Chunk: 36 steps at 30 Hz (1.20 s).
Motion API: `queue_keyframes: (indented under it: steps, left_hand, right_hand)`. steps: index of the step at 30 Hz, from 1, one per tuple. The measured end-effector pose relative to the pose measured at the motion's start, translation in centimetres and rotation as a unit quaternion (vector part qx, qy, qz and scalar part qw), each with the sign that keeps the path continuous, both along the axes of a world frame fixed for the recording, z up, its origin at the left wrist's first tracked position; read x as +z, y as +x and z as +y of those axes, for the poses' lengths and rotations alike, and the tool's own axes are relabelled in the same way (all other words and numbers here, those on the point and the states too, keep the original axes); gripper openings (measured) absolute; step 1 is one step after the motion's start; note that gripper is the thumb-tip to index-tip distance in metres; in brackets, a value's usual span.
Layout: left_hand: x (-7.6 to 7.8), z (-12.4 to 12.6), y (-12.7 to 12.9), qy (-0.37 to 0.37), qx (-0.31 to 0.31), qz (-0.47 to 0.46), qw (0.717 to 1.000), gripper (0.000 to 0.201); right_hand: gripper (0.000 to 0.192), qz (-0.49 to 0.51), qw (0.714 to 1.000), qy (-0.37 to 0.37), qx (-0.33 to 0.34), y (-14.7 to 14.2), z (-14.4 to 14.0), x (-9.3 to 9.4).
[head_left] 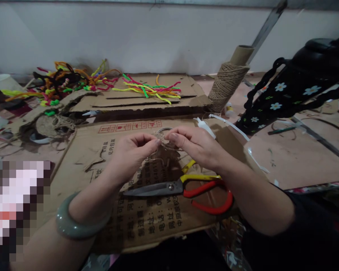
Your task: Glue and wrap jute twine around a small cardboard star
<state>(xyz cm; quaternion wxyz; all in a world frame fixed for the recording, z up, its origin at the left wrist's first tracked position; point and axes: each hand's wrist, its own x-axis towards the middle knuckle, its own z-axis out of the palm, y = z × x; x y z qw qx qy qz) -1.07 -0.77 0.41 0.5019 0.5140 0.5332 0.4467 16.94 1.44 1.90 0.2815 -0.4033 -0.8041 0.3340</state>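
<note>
Black Chinese print runs sideways across the cardboard sheet [81,150] beneath the scissors [171,187]; 电话 (telephone), 网址 (web address) and 地址 (address) are readable just on their near side. Beyond the scissors, 见内包装 stands nearer the sheet's far edge, by a row of red boxed handling symbols; the scissors cover other lines.

The twine piece [162,137], rough, tan and fibrous, sits just beyond the scissors, raised between both hands, with a pale curved band arching behind it. The left hand [137,148] has thumb and fingertips pressed together on one end; the right hand [196,145] pinches the other. Its strands lie side by side, the long axis slanting from the left fingertips down toward the right thumb.

Well beyond the scissors lie fuzzy, bright pipe cleaners [149,90]; beyond and right of them, a twine spool [227,84] leans. A smooth green bangle [73,222] circles the left wrist, left of the scissors.
</note>
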Motion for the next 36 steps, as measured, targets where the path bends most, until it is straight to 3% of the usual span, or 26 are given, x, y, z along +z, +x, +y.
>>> queue_keyframes:
  steps: [6,10,16,26,31,36]
  left_hand:
    - [0.25,0.12,-0.03,0.005,0.026,-0.023,0.999,0.017]
    - [0.02,0.13,-0.09,0.000,0.006,-0.027,1.000,0.013]
    - [-0.40,0.16,-0.14,0.011,-0.014,-0.098,0.995,0.028]
    - [-0.11,-0.02,-0.15,-0.023,-0.043,-0.038,0.998,0.016]
    - [0.13,0.02,-0.06,-0.017,-0.019,-0.017,1.000,0.018]
    - [0.20,0.20,-0.11,-0.013,0.006,-0.039,0.999,0.015]
  right_hand:
    - [0.024,-0.001,1.000,-0.013,-0.002,-0.12,-0.02,-0.39]
    - [0.016,0.008,1.000,-0.004,-0.008,-0.32,-0.03,-0.49]
    - [0.013,0.015,1.000,-0.002,-0.010,-0.24,0.05,-0.48]
    - [0.016,0.012,1.000,-0.014,0.011,-0.25,-0.08,-0.37]
    - [0.028,0.016,0.999,-0.026,0.028,-0.05,0.01,-0.23]
    - [0.037,-0.058,0.998,-0.018,0.005,0.28,0.09,-0.03]
